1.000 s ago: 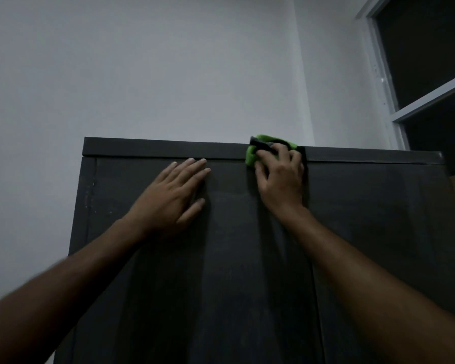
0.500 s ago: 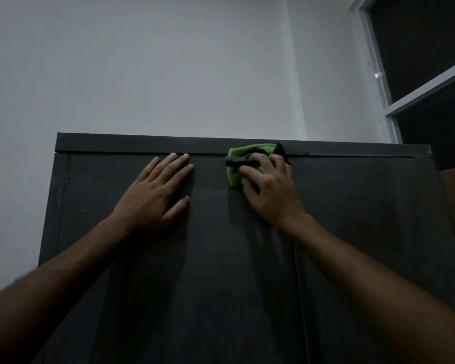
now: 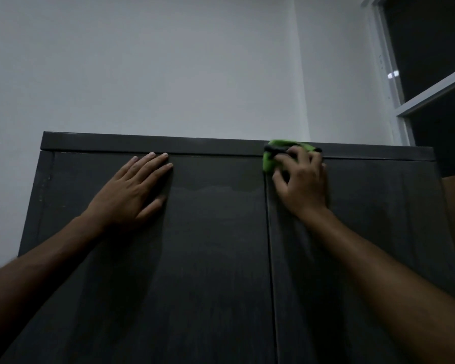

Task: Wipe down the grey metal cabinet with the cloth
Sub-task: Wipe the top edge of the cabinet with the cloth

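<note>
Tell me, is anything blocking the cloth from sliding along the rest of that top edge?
Nothing visible. The right hand grips the green cloth at the cabinet top edge; the left hand rests lower, on the door.

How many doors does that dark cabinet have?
2. The left door has the left hand pressed flat on it; the right door, past the centre seam, has the right hand holding the green cloth at its top edge.

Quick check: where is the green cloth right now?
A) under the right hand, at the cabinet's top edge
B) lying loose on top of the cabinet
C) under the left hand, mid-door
A: the right hand grips the green cloth against the cabinet top edge; the left hand lies flat and bare.
</note>
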`<state>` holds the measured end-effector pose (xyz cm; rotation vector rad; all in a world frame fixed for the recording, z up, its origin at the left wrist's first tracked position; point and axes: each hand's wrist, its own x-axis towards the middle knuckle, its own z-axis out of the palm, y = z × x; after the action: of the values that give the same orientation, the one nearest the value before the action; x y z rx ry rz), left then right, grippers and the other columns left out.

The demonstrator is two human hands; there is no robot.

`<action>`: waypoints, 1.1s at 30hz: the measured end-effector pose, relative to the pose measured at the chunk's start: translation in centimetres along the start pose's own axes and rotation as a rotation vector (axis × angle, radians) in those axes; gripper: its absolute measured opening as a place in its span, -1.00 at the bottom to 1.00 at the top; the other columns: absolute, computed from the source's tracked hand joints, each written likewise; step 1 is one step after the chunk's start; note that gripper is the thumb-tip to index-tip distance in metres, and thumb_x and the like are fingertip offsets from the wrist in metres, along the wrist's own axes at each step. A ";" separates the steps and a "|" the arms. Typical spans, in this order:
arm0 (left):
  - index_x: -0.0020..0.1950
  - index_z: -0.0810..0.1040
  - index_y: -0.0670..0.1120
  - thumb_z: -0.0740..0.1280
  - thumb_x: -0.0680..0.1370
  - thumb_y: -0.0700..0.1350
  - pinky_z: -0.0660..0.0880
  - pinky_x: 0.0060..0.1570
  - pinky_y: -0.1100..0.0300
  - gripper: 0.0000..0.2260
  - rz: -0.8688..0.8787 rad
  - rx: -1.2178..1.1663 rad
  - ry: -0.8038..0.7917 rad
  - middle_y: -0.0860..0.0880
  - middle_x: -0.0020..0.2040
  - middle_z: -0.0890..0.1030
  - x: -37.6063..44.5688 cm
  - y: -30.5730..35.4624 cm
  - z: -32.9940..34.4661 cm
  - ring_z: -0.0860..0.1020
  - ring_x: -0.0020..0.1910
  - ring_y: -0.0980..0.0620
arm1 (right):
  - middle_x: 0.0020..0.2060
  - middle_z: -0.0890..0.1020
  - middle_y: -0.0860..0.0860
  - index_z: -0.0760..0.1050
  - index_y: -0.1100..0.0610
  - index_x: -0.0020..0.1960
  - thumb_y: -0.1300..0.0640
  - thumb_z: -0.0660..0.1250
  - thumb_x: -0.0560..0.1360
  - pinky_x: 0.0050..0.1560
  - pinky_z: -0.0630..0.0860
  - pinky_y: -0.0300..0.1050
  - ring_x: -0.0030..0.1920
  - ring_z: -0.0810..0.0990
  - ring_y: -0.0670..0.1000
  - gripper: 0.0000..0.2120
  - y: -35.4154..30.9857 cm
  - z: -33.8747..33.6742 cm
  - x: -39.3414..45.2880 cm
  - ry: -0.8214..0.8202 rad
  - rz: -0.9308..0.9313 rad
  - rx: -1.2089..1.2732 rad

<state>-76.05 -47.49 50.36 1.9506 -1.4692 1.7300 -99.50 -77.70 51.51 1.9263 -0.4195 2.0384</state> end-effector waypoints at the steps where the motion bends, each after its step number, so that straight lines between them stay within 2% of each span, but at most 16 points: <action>1: 0.69 0.19 -0.09 0.06 0.62 0.20 0.06 0.66 -0.18 -0.32 -0.010 -0.010 0.008 -0.14 0.71 0.12 0.0 0.5 0.0 0.08 0.70 -0.16 | 0.31 0.52 0.05 0.62 -0.02 0.21 0.02 0.35 0.54 0.20 0.39 0.16 0.23 0.41 0.26 -0.73 -0.3 0.1 1.0 0.024 0.118 0.014; 3: 0.68 0.24 -0.12 0.10 0.59 0.16 0.07 0.65 -0.20 -0.31 -0.016 -0.030 0.031 -0.17 0.70 0.15 0.3 2.1 0.2 0.13 0.68 -0.19 | 0.33 0.51 0.05 0.61 -0.04 0.21 0.00 0.33 0.55 0.19 0.36 0.13 0.23 0.41 0.25 -0.74 -2.4 0.6 1.8 0.028 0.129 0.033; 6: 0.66 0.27 -0.13 0.10 0.58 0.14 0.07 0.65 -0.17 -0.31 -0.016 -0.083 0.057 -0.17 0.69 0.18 2.0 5.3 0.4 0.14 0.68 -0.18 | 0.30 0.53 0.05 0.61 -0.05 0.19 -0.01 0.32 0.53 0.18 0.37 0.14 0.19 0.44 0.23 -0.75 -3.7 1.4 -0.6 -0.041 -0.202 0.039; 8: 0.67 0.26 -0.12 0.08 0.58 0.17 0.05 0.66 -0.14 -0.31 -0.022 -0.125 0.063 -0.16 0.70 0.17 3.6 7.1 0.3 0.13 0.68 -0.17 | 0.26 0.56 0.04 0.62 -0.05 0.17 -0.04 0.31 0.50 0.14 0.39 0.14 0.16 0.45 0.23 -0.72 -1.3 0.8 -2.0 -0.052 -0.320 0.026; 10: 0.67 0.26 -0.11 0.07 0.58 0.19 0.03 0.67 -0.13 -0.30 -0.019 -0.150 0.068 -0.15 0.70 0.17 4.9 8.4 0.3 0.12 0.69 -0.16 | 0.23 0.57 0.04 0.61 -0.05 0.17 -0.04 0.30 0.48 0.10 0.40 0.12 0.15 0.46 0.24 -0.71 2.0 -0.1 -1.4 -0.014 -0.200 -0.015; 13: 0.69 0.21 -0.09 0.03 0.57 0.22 -0.01 0.68 -0.09 -0.27 -0.008 -0.151 0.048 -0.13 0.71 0.14 6.4 9.9 0.9 0.08 0.70 -0.14 | 0.29 0.53 0.05 0.60 -0.03 0.23 -0.02 0.30 0.55 0.19 0.37 0.14 0.24 0.41 0.27 -0.72 4.2 -0.6 1.6 0.046 0.190 0.001; 14: 0.70 0.20 -0.08 0.02 0.57 0.22 -0.04 0.68 -0.08 -0.27 -0.007 -0.149 0.038 -0.13 0.71 0.13 6.7 10.3 1.2 0.06 0.70 -0.13 | 0.32 0.52 0.05 0.60 -0.04 0.24 -0.02 0.30 0.57 0.20 0.36 0.14 0.25 0.41 0.26 -0.73 3.6 -0.5 2.0 0.046 0.216 0.016; 15: 0.70 0.19 -0.08 0.02 0.56 0.22 -0.06 0.69 -0.07 -0.26 -0.011 -0.147 0.033 -0.13 0.72 0.13 6.8 10.6 1.5 0.05 0.70 -0.12 | 0.33 0.52 0.05 0.60 -0.05 0.24 -0.02 0.31 0.57 0.21 0.36 0.13 0.24 0.41 0.25 -0.73 2.9 -0.3 1.9 0.036 0.163 0.023; 18: 0.69 0.22 -0.10 0.03 0.56 0.19 -0.05 0.68 -0.11 -0.28 -0.009 -0.120 0.051 -0.13 0.71 0.14 6.6 10.9 2.4 0.03 0.71 -0.12 | 0.30 0.55 0.05 0.62 -0.04 0.22 -0.02 0.33 0.55 0.22 0.37 0.13 0.22 0.45 0.22 -0.73 3.3 0.0 -1.2 -0.029 -0.221 0.040; 20: 0.68 0.23 -0.11 0.05 0.57 0.17 -0.01 0.67 -0.15 -0.29 0.003 -0.102 0.065 -0.14 0.70 0.16 6.5 10.7 2.7 0.05 0.70 -0.13 | 0.26 0.58 0.06 0.64 -0.02 0.19 -0.03 0.33 0.52 0.18 0.41 0.14 0.20 0.49 0.24 -0.72 6.3 -0.8 -2.7 -0.033 -0.336 0.024; 21: 0.68 0.25 -0.12 0.06 0.57 0.17 0.01 0.67 -0.16 -0.29 0.006 -0.098 0.072 -0.15 0.70 0.17 6.5 10.7 2.7 0.07 0.70 -0.14 | 0.25 0.58 0.06 0.64 -0.01 0.19 -0.03 0.33 0.51 0.16 0.42 0.13 0.19 0.49 0.25 -0.71 8.0 -1.3 -2.4 -0.021 -0.288 0.005; 24: 0.66 0.28 -0.15 0.09 0.56 0.16 0.06 0.65 -0.21 -0.30 0.015 -0.087 0.098 -0.18 0.68 0.21 6.7 10.7 2.8 0.12 0.68 -0.18 | 0.29 0.54 0.07 0.61 -0.02 0.23 -0.01 0.33 0.54 0.21 0.40 0.15 0.23 0.44 0.25 -0.71 10.3 -1.9 0.5 0.056 0.123 -0.013; 26: 0.65 0.30 -0.16 0.10 0.56 0.15 0.07 0.64 -0.22 -0.30 0.009 -0.079 0.120 -0.19 0.67 0.23 6.8 10.8 3.0 0.14 0.68 -0.20 | 0.31 0.53 0.06 0.61 -0.03 0.23 -0.01 0.32 0.55 0.21 0.37 0.12 0.24 0.43 0.25 -0.72 8.5 -1.3 1.6 0.067 0.204 0.014; 29: 0.63 0.33 -0.17 0.11 0.55 0.13 0.04 0.65 -0.16 -0.31 -0.013 -0.082 0.160 -0.19 0.67 0.25 6.9 11.3 3.4 0.16 0.67 -0.21 | 0.31 0.54 0.05 0.62 -0.04 0.21 -0.03 0.32 0.54 0.21 0.37 0.12 0.23 0.45 0.23 -0.72 6.8 -0.5 -0.7 -0.011 -0.138 0.040; 31: 0.63 0.34 -0.17 0.12 0.55 0.13 0.03 0.64 -0.15 -0.31 -0.016 -0.085 0.173 -0.20 0.66 0.26 7.0 11.5 3.5 0.17 0.67 -0.22 | 0.29 0.56 0.05 0.62 -0.03 0.20 -0.04 0.33 0.51 0.20 0.39 0.14 0.23 0.47 0.23 -0.71 8.7 -1.0 -2.7 -0.056 -0.338 0.032; 33: 0.63 0.33 -0.17 0.12 0.55 0.13 0.05 0.64 -0.17 -0.31 -0.016 -0.079 0.179 -0.20 0.66 0.26 6.9 11.3 3.6 0.17 0.67 -0.22 | 0.26 0.57 0.06 0.62 -0.01 0.19 -0.03 0.35 0.49 0.17 0.42 0.16 0.20 0.48 0.24 -0.70 11.1 -1.7 -2.2 -0.023 -0.245 -0.006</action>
<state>-82.80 -59.43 49.54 1.7153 -1.4330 1.7602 -105.50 -87.15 49.13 1.8955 -0.1832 1.8576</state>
